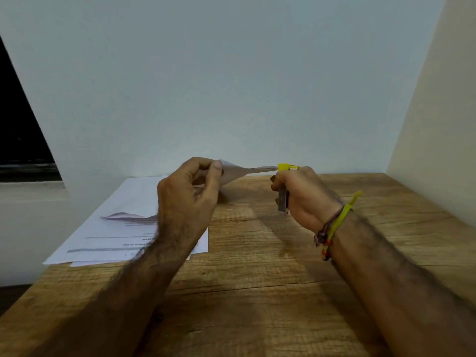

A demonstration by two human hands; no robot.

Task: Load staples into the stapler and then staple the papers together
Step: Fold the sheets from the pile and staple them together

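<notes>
My left hand (189, 194) pinches the lifted corner of a stack of printed white papers (123, 228), with the thumb on top. The rest of the stack lies on the wooden table (257, 266), curling up toward that corner. The raised corner stretches right into the mouth of a small yellow and metal stapler (283, 186). My right hand (302, 199) grips the stapler upright, a little above the table. Its yellow head shows above my fingers and its metal body below them. No loose staples are visible.
The table stands against a pale wall (231, 86), with a side wall (438, 112) on the right. A dark window opening (20, 124) lies at the far left. The papers hang slightly over the table's left edge. Bands circle my right wrist (334, 222).
</notes>
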